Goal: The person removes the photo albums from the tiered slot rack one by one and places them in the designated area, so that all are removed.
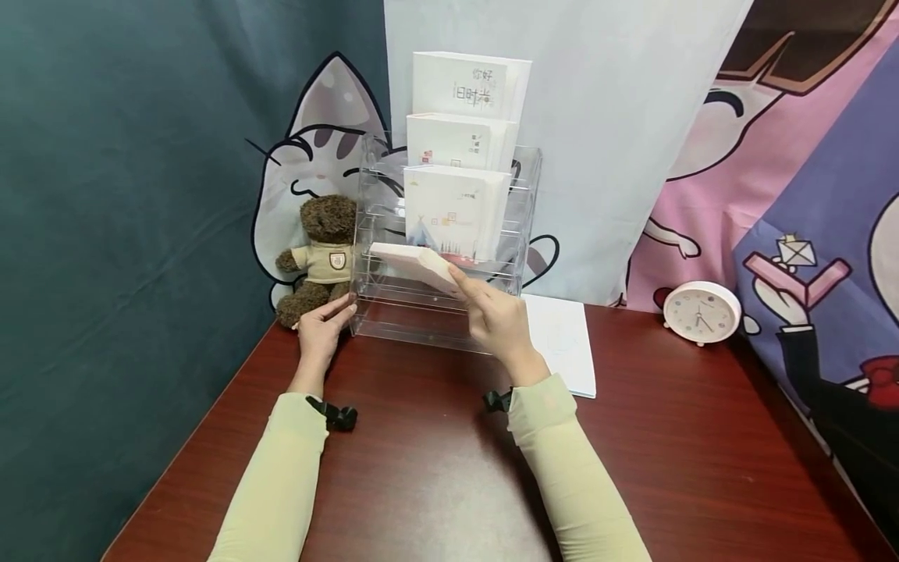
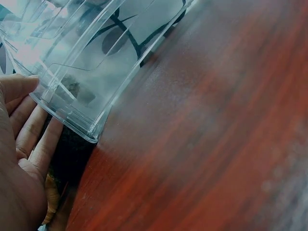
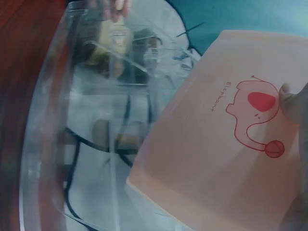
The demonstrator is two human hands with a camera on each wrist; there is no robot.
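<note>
A clear plastic tiered rack (image 1: 421, 337) stands at the back of the table. My left hand (image 1: 320, 334) pinches its lower left side; in the left wrist view the thumb lies on one side of the clear panel (image 2: 79, 126), the fingers on the other. My right hand (image 1: 497, 318) grips a thick pink notebook (image 1: 407, 256), tilted in front of the rack's lower tiers. In the right wrist view, its cover (image 3: 192, 154) shows a red elephant drawing and the word "Elephant". Above it, three white books (image 1: 453, 207) lean one behind another on the higher tiers.
A brown teddy bear (image 1: 328, 261) sits against the rack's left side. White paper sheets (image 1: 565, 347) lie to the right of the rack. A pink round clock (image 1: 701, 312) stands farther right, near the patterned curtain (image 1: 576, 156) behind the table.
</note>
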